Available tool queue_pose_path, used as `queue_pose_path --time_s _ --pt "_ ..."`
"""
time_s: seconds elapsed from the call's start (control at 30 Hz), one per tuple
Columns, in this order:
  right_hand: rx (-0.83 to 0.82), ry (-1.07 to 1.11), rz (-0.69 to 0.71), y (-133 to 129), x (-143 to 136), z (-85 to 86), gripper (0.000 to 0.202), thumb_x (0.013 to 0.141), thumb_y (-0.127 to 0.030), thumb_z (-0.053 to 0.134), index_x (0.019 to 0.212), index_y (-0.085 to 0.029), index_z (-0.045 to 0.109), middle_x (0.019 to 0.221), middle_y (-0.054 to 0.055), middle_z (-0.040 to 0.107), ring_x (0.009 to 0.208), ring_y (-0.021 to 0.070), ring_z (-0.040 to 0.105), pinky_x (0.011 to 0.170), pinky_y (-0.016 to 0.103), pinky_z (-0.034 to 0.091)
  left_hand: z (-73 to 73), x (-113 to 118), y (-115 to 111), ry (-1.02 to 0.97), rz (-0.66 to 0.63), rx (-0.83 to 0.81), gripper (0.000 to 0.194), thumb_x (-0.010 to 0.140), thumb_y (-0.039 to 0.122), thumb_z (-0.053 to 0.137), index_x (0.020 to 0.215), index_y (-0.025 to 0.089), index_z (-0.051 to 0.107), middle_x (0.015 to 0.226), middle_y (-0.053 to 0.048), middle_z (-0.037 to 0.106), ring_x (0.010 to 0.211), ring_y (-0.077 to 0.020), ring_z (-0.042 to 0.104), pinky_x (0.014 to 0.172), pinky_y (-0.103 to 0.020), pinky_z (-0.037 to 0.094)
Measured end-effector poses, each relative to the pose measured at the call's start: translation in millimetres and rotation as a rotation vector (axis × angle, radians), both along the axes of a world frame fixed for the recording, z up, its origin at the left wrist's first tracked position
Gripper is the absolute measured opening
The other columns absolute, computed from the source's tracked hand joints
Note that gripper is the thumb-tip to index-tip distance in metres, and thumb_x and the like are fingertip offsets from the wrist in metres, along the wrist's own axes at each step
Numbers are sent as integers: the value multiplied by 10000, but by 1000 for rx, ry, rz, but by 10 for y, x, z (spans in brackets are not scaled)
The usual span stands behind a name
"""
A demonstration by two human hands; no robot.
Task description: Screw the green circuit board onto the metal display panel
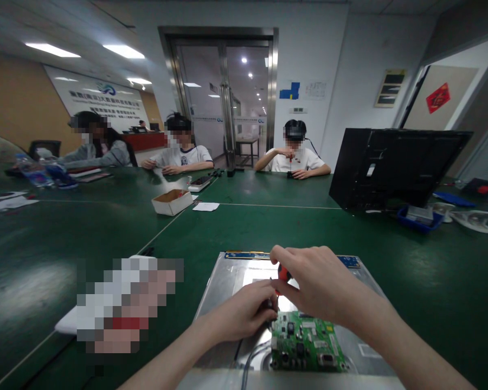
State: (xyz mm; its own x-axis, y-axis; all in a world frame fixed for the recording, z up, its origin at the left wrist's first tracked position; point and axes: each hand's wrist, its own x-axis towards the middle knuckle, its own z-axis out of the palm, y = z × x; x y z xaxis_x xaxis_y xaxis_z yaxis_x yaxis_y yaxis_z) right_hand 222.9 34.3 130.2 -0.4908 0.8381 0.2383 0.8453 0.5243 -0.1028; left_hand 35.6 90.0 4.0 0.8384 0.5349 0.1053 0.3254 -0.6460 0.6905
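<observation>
Your right hand (321,279) had its fingers curled around a red-and-black handle (283,272), which stood just beyond the upper left part of the green circuit board (307,341). Your left hand (244,309) had its fingers bent close together near that same corner, just below the handle; their tips were partly hidden, so whether they pinched anything could not be told. The board lay on the near part of a silvery metal panel (213,300), between your forearms, with grey cables (247,365) at its left side.

A blue strip (246,255) ran along the panel's far edge, partly behind your right hand. Past that edge, green tabletop (268,230) stretched away from you to a white box (173,203) and a paper (206,206); to the right it reached a black monitor (394,168), its back towards you.

On the wall sign (101,108) you could read "大数据科技有限公司"; its smaller lines were too blurred. A white label (371,170) on the monitor was too small to read.
</observation>
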Motion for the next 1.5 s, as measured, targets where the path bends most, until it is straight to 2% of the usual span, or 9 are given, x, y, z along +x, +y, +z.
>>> queue_pose_path --time_s 0.3,0.6,0.87,1.2,1.5 --pt "-62 36 53 -19 30 20 302 801 -166 569 1096 -211 521 926 33 716 733 198 665 537 281 288 19 13 0 -30 7 -17 124 835 90 558 910 187 542 953 -39 609 850 -204 542 743 -303 435" --pt "-90 41 33 -18 45 52 254 808 -165 565 1055 -208 524 905 37 707 749 193 656 568 276 306 65 11 -10 -34 8 -21 121 830 96 539 905 190 532 908 -25 580 790 -187 514 709 -288 411" --pt "-90 29 33 -22 45 60 235 806 -155 561 1034 -202 532 905 39 705 730 192 652 554 272 297 22 16 2 -30 -2 -6 129 832 86 547 904 192 528 970 -43 598 863 -208 533 760 -309 427" --pt "-58 6 20 -2 11 28 231 825 -178 569 1054 -199 539 895 36 715 709 191 657 529 269 270 28 21 -13 -23 24 -48 115 839 104 548 919 183 521 935 -43 598 817 -199 542 717 -297 435" --pt "-50 -15 -6 -3 16 32 152 822 -187 608 958 -209 546 837 10 717 692 191 650 526 266 261 80 24 -29 -9 25 -8 140 819 69 540 898 183 525 913 -29 587 789 -178 530 698 -271 430"
